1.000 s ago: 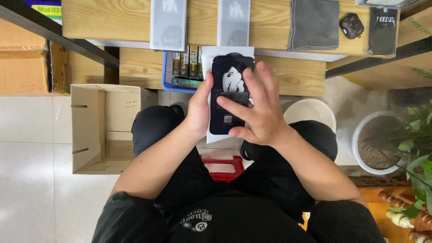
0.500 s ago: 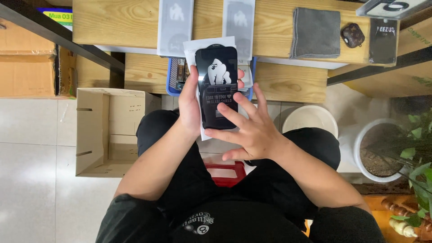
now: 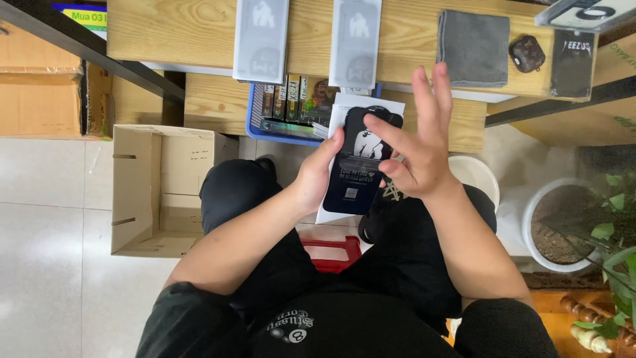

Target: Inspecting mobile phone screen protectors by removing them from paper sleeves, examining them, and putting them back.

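With the wooden bench point(image 3: 199, 33) at twelve o'clock, keep your left hand point(image 3: 317, 178) clamped on the black screen-protector packet point(image 3: 358, 166) above your lap while your right hand point(image 3: 414, 149), fingers point(image 3: 430, 89) splayed loose, works its right edge gently.

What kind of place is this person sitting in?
Probably a small packing or phone-accessory workspace. The left hand holds a flat black packet on a white card, two grey flat packets lie on the wooden bench, and an open cardboard box stands on the tiled floor.
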